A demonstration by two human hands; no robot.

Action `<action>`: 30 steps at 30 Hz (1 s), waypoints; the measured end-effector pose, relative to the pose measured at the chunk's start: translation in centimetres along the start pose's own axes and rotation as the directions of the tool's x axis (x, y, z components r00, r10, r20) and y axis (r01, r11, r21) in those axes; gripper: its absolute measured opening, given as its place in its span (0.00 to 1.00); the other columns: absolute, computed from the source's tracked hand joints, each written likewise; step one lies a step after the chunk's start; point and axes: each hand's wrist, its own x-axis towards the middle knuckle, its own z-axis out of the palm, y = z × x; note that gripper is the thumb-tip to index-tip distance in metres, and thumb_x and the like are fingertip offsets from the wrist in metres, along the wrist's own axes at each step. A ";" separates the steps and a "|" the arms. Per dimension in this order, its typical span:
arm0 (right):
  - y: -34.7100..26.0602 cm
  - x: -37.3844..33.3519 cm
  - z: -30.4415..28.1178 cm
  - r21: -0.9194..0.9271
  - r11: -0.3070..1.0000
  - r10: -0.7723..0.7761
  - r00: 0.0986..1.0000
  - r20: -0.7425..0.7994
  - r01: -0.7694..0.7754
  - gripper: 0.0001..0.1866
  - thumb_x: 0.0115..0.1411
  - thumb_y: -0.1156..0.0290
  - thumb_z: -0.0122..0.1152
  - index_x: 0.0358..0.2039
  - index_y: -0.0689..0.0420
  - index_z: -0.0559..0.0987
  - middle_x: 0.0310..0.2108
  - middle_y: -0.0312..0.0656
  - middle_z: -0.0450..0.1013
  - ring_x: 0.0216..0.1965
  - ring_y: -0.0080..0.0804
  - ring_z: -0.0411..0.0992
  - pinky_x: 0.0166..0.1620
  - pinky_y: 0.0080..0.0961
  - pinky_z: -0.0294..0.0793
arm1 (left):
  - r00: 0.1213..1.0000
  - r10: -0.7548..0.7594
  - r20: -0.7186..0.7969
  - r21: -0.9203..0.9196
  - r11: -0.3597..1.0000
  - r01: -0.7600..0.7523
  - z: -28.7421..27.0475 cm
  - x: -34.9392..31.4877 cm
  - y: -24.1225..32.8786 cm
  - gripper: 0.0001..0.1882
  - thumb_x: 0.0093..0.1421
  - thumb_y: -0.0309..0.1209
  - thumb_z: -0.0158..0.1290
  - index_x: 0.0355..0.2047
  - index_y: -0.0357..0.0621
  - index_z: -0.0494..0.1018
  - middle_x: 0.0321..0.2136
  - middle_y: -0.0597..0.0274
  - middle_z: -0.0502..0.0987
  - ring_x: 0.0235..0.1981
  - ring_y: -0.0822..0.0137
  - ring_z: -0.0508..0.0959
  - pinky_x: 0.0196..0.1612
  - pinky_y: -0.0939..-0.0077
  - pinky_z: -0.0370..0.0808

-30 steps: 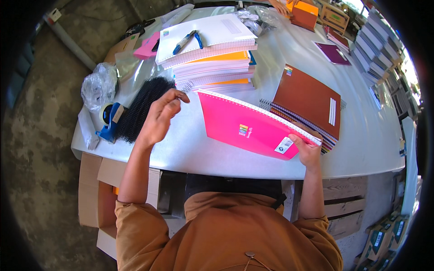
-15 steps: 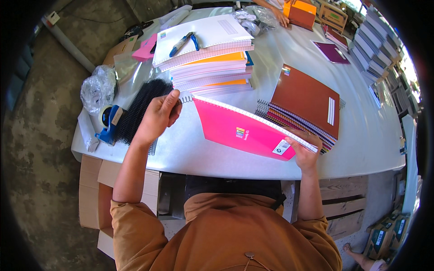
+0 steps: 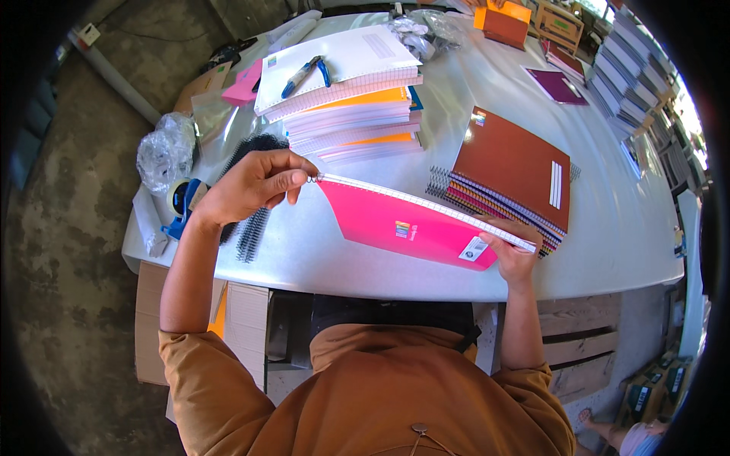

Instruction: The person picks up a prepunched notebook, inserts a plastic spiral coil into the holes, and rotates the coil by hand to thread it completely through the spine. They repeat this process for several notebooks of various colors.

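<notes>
A pink-covered notebook (image 3: 395, 223) is held up over the near side of the table, its punched edge along the top. My right hand (image 3: 515, 251) grips its right end, thumb on the cover and fingers behind. At the left corner, my left hand (image 3: 258, 186) has its fingertips closed at the end of a wire spiral coil (image 3: 312, 180); only a short bit of it shows beyond the edge. Behind my left wrist lies a pile of black spiral coils (image 3: 252, 232). Just right of the pink notebook sits a stack of spiral notebooks with a brown cover on top (image 3: 511, 163).
Blue-handled pliers (image 3: 306, 76) lie on a tall stack of unbound notebooks (image 3: 346, 125). A blue tape dispenser (image 3: 182, 211) and crumpled clear plastic (image 3: 165, 152) are at the left. Another person's hand is at an orange box (image 3: 503, 23) at the far side. Below the table's left edge stands an open carton (image 3: 247, 323).
My left hand has come over the notebook's corner, and less coil sticks out there. The left elbow has swung outward. My right hand and the notebook have barely moved.
</notes>
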 end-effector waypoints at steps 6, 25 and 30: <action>0.1 0.3 -0.5 0.013 0.999 -0.046 0.986 0.159 0.044 0.12 0.47 0.81 0.63 0.35 0.66 0.79 0.37 0.53 0.76 0.37 0.40 0.77 0.41 0.27 0.76 | 1.000 0.021 0.016 -0.037 0.999 -0.020 0.4 -0.1 -1.2 0.16 0.62 0.38 0.49 0.44 0.39 0.72 0.23 0.67 0.70 0.23 0.79 0.66 0.26 0.87 0.64; -0.5 0.0 0.2 -0.140 0.990 0.067 0.969 0.238 -0.034 0.18 0.48 0.83 0.55 0.42 0.64 0.77 0.42 0.50 0.75 0.42 0.36 0.75 0.46 0.23 0.72 | 0.967 0.243 0.076 0.917 0.364 -0.163 2.4 1.4 5.3 0.13 0.51 0.29 0.56 0.38 0.40 0.73 0.37 0.54 0.74 0.40 0.54 0.73 0.45 0.66 0.69; -0.4 0.0 0.1 -0.131 0.991 0.001 0.969 0.249 0.033 0.18 0.47 0.82 0.55 0.42 0.64 0.77 0.43 0.51 0.74 0.43 0.39 0.75 0.46 0.24 0.72 | 0.744 0.648 0.164 0.905 0.201 -0.375 2.1 1.4 2.9 0.13 0.42 0.29 0.62 0.26 0.42 0.70 0.28 0.61 0.73 0.33 0.58 0.73 0.37 0.66 0.70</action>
